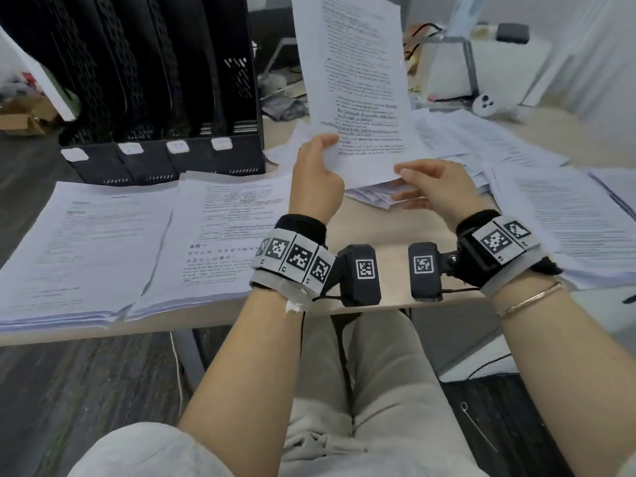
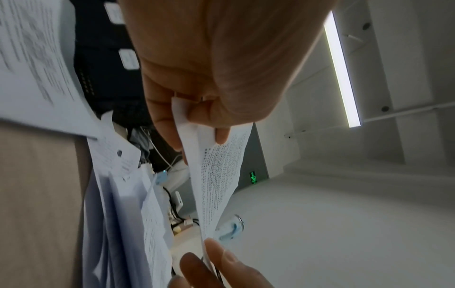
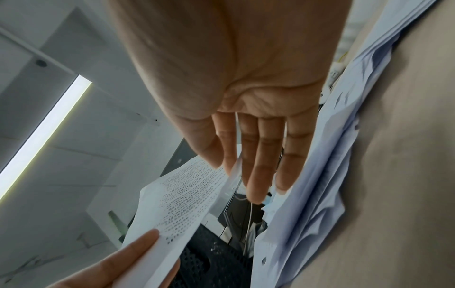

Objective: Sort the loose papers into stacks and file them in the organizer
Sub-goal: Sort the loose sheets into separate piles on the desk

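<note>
I hold one printed sheet [image 1: 358,80] upright above the table. My left hand [image 1: 321,148] pinches its lower left corner, thumb in front. My right hand [image 1: 404,184] pinches the lower right edge between thumb and index finger, the other fingers straight behind it. In the left wrist view the sheet [image 2: 219,175] runs edge-on from my left hand [image 2: 197,132]. The right wrist view shows my right hand [image 3: 226,161] on the sheet [image 3: 187,194]. The black organizer [image 1: 155,80] stands at the back left. Two sorted stacks [image 1: 86,242] [image 1: 220,235] lie in front of it.
Loose papers [image 1: 481,142] spread over the table's right half, with a thicker pile [image 1: 578,218] at the right edge. A white box [image 1: 447,70] and a small white round object [image 1: 485,105] sit behind them. Bare tabletop [image 1: 371,222] shows between my wrists.
</note>
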Demonstrator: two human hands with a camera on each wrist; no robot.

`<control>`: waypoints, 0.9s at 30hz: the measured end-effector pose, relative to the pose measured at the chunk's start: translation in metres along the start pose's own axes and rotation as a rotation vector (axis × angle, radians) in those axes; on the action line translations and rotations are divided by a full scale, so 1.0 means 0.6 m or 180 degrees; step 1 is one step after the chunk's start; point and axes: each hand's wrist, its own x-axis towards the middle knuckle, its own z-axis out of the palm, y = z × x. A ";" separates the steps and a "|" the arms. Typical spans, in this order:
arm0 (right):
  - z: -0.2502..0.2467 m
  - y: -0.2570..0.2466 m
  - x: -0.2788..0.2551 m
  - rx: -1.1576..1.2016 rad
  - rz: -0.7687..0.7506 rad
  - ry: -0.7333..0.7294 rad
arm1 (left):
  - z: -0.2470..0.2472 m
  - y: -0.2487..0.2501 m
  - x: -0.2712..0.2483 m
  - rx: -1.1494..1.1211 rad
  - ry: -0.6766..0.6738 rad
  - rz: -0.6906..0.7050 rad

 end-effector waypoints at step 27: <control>-0.327 0.016 -0.102 0.0219 -0.0243 0.1891 | 0.321 0.118 0.000 -0.0459 -0.1151 0.0021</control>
